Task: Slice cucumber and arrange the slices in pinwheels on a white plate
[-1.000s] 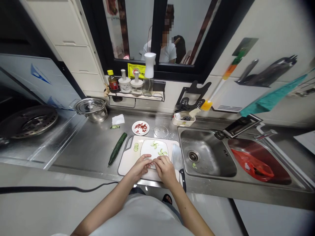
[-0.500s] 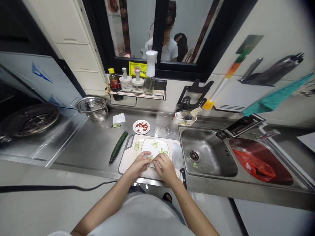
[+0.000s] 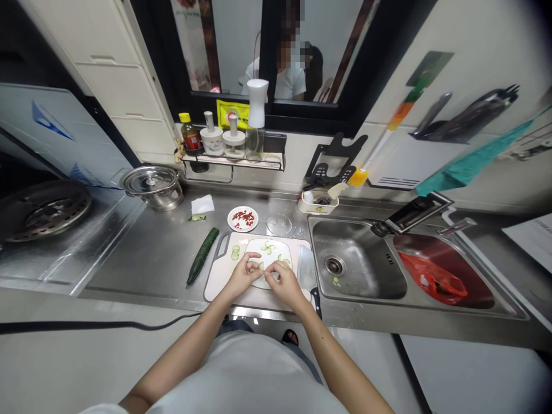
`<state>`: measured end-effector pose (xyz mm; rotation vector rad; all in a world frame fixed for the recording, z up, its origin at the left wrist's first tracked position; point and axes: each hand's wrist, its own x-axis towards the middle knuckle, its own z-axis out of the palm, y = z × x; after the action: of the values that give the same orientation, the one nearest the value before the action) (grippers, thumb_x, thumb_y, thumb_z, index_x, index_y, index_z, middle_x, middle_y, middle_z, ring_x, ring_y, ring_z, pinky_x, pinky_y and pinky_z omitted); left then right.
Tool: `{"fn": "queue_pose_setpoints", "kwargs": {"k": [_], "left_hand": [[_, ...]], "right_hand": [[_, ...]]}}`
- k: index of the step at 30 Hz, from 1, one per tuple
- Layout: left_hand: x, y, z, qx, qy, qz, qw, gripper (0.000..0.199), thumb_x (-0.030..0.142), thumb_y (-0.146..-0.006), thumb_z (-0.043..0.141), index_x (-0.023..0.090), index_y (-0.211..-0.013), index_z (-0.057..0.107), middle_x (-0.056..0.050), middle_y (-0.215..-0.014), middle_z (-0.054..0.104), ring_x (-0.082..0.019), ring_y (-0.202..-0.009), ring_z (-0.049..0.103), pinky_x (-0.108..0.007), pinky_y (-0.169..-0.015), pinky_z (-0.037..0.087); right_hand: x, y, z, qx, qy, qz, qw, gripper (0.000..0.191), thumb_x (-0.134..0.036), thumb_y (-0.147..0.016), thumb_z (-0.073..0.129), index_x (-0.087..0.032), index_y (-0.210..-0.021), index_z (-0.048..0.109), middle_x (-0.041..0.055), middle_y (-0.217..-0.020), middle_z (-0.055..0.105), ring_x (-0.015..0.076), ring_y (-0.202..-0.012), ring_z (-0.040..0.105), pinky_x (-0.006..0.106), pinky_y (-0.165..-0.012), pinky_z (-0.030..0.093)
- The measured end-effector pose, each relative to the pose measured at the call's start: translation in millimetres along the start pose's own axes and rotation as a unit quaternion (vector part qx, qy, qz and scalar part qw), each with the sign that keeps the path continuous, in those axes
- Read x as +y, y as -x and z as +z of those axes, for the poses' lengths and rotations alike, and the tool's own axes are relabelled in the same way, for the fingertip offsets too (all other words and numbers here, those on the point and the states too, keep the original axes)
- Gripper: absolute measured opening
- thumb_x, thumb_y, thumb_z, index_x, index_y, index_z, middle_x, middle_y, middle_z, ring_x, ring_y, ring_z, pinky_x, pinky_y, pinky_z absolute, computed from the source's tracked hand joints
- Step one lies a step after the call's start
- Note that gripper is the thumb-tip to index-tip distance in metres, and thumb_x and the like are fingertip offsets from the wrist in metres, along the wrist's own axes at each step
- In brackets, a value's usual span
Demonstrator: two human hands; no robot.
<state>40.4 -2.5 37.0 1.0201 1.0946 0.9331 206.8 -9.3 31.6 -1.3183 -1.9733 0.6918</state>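
Over a white plate my left hand pinches a thin cucumber slice between thumb and fingers. My right hand meets it there, its thumb and forefinger closed on the slice's edge, partly hidden by the fingers. Fanned cucumber slices lie on the plate's far part, with more at its right. The plate stands on a pale cutting board, where a few loose cucumber slices lie to the left. A knife rests along the board's right edge.
Left of the board lies a whole cucumber. Behind it are a small dish of red pieces, a clear round lid and a lidded steel pot. At right is a sink with a red plastic bag. A person shows in the window.
The view has shifted slightly. Both hands stay together over the plate, and the slice now shows more clearly at my left fingertips. The right fingers have drawn into a tighter pinch.
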Motion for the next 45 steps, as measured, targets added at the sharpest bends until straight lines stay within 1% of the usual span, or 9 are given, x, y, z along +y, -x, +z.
{"fn": "queue_pose_setpoints", "kwargs": {"k": [4,9,14,19,23,29,33,38,45], "left_hand": [[-8,-6,-1.3,-0.003,-0.022,0.031,0.999,0.043,0.027,-0.069,0.071,0.019,-0.106,0.052,0.006,-0.067,0.053,-0.008,-0.062,0.05,-0.021,-0.065,0.038],[-26,-18,-4.0,0.003,-0.049,0.044,0.998,0.038,0.024,-0.069,0.068,0.018,-0.103,0.054,0.006,-0.067,0.054,-0.009,-0.064,0.05,-0.022,-0.065,0.039],[-42,-26,-7.9,0.008,-0.126,0.048,0.991,0.027,0.017,-0.073,0.06,0.016,-0.1,0.058,0.005,-0.067,0.054,-0.009,-0.064,0.051,-0.022,-0.066,0.04],[-52,-28,-10.5,0.006,-0.255,0.045,0.966,0.027,0.015,-0.078,0.056,0.018,-0.104,0.061,0.003,-0.072,0.061,-0.011,-0.067,0.055,-0.022,-0.068,0.042],[-52,-29,-8.8,-0.001,-0.372,0.035,0.928,0.028,0.016,-0.081,0.053,0.02,-0.107,0.063,0.001,-0.08,0.067,-0.013,-0.073,0.059,-0.023,-0.07,0.042],[-46,-27,-1.2,-0.019,-0.52,0.04,0.853,0.029,0.018,-0.087,0.047,0.023,-0.11,0.065,-0.003,-0.095,0.071,-0.02,-0.095,0.062,-0.031,-0.087,0.04],[-48,-26,1.9,-0.033,-0.571,0.045,0.819,0.027,0.019,-0.088,0.047,0.022,-0.108,0.065,-0.006,-0.103,0.07,-0.022,-0.103,0.059,-0.035,-0.092,0.037],[-51,-27,2.8,-0.034,-0.596,0.046,0.801,0.025,0.019,-0.088,0.048,0.022,-0.105,0.066,-0.007,-0.103,0.068,-0.022,-0.104,0.057,-0.036,-0.093,0.036],[-51,-28,2.2,-0.039,-0.598,0.046,0.799,0.022,0.022,-0.089,0.049,0.022,-0.102,0.067,-0.006,-0.1,0.067,-0.022,-0.102,0.056,-0.036,-0.091,0.035]], "right_hand": [[10,-3,5,-0.012,-0.034,0.034,0.999,0.017,-0.026,-0.086,0.052,-0.019,-0.073,0.061,0.0026,-0.077,0.065,0.0161,-0.077,0.057,0.027,-0.073,0.043],[25,-7,13,-0.057,-0.076,0.11,0.989,0.016,-0.025,-0.082,0.054,-0.017,-0.071,0.063,0.0025,-0.071,0.066,0.0137,-0.068,0.057,0.023,-0.065,0.041],[37,-7,20,-0.098,-0.089,0.161,0.978,0.019,-0.02,-0.079,0.052,-0.015,-0.068,0.066,0.0024,-0.068,0.068,0.0124,-0.063,0.056,0.022,-0.063,0.041],[41,-6,24,-0.131,-0.054,0.196,0.97,0.021,-0.017,-0.079,0.05,-0.015,-0.07,0.069,0.0028,-0.069,0.069,0.0128,-0.064,0.058,0.02,-0.06,0.039],[39,-4,26,-0.151,0.014,0.207,0.967,0.022,-0.017,-0.083,0.049,-0.015,-0.076,0.07,0.0038,-0.076,0.071,0.0139,-0.07,0.059,0.021,-0.064,0.037],[32,4,35,-0.146,0.207,0.167,0.953,0.021,-0.024,-0.09,0.049,-0.018,-0.085,0.069,0.0075,-0.092,0.068,0.0201,-0.093,0.053,0.029,-0.081,0.031],[31,8,42,-0.131,0.27,0.142,0.944,0.024,-0.023,-0.093,0.044,-0.017,-0.089,0.067,0.0095,-0.098,0.066,0.0222,-0.097,0.049,0.033,-0.085,0.027],[33,12,46,-0.115,0.286,0.122,0.943,0.024,-0.022,-0.094,0.043,-0.018,-0.091,0.066,0.0088,-0.097,0.064,0.0221,-0.096,0.047,0.034,-0.085,0.025],[39,19,45,-0.106,0.276,0.075,0.952,0.021,-0.023,-0.093,0.047,-0.022,-0.099,0.068,0.0065,-0.096,0.061,0.0212,-0.094,0.045,0.034,-0.082,0.024]]}}
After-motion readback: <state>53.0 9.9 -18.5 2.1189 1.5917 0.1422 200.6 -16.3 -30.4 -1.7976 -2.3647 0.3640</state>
